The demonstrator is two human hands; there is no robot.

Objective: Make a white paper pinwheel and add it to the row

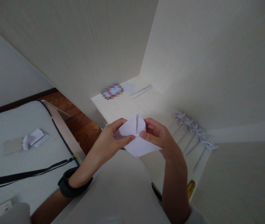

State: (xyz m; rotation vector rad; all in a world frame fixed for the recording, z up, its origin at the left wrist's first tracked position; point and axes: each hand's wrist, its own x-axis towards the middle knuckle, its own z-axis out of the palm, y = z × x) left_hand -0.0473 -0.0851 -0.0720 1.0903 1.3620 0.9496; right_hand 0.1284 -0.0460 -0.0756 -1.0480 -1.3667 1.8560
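A sheet of white paper [137,147], cut and partly folded, is held up in front of me over the edge of the white desk. My left hand [110,140] pinches its left side, thumb on top near the centre. From the right, my right hand [159,135] grips it with the thumb pressed by the middle, where a folded flap stands up. Fingers under the paper are hidden. Beyond my right hand, several white paper pinwheels [195,128] on thin sticks lie in a row on the desk along the wall.
On the desk's [120,107] far end lie a pixelated red-and-white object [112,91], a pale round piece [129,87] and thin sticks [142,89]. At left, a mattress [25,116] bears folded white paper [37,137] and a black strap [41,170]. Walls enclose the desk.
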